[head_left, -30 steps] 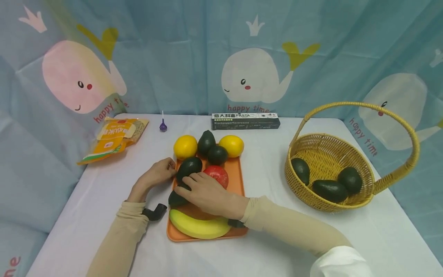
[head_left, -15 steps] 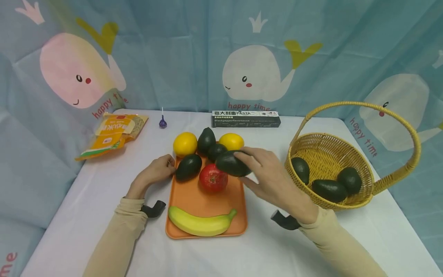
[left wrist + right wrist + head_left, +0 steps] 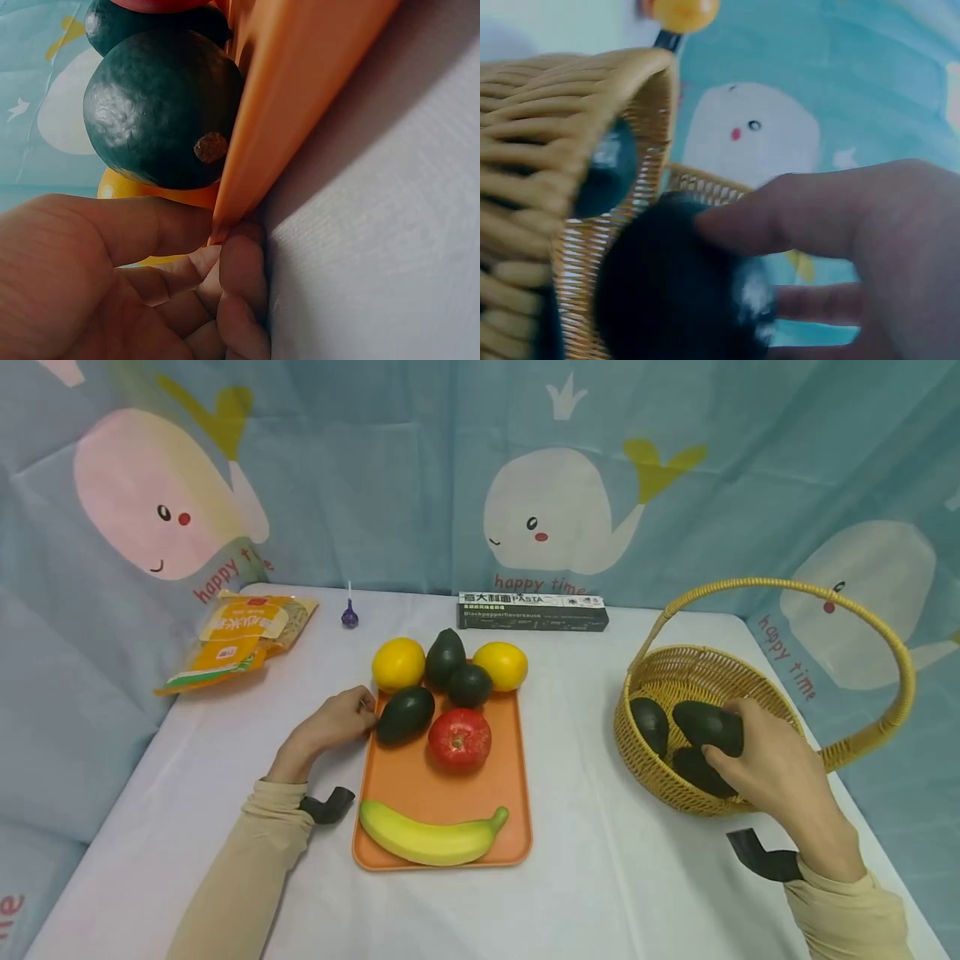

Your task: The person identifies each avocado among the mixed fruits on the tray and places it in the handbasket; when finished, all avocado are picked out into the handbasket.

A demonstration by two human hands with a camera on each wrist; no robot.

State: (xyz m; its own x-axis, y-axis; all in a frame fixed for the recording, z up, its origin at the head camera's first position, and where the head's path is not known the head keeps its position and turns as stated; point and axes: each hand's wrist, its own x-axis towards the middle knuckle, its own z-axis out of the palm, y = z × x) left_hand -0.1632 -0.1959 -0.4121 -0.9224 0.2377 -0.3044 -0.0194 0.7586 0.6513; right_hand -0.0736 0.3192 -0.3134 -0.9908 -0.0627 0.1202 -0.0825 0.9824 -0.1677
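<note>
My right hand (image 3: pixel 772 760) grips a dark green avocado (image 3: pixel 708 727) inside the wicker basket (image 3: pixel 637 777), over the avocados lying there. In the right wrist view the thumb presses on the held avocado (image 3: pixel 675 285). My left hand (image 3: pixel 330 727) is at the left edge of the orange tray (image 3: pixel 442 793). Thumb and fingers pinch the tray's rim (image 3: pixel 262 112) in the left wrist view. Beside that hand an avocado (image 3: pixel 405 716) lies on the tray, near a red pomegranate (image 3: pixel 460 740). A banana (image 3: pixel 435 835) lies along the tray's near side.
Two lemons (image 3: pixel 500 666) and two more avocados (image 3: pixel 446 658) sit at the tray's far end. Behind stand a pasta box (image 3: pixel 532 612) and a purple lollipop (image 3: pixel 349 616). A yellow grain bag (image 3: pixel 240 635) lies far left. The basket's tall handle (image 3: pixel 795 583) arches over its opening.
My right hand took an avocado from the tray's left side and carried it right into the basket. The left hand has stayed at the tray's edge.
</note>
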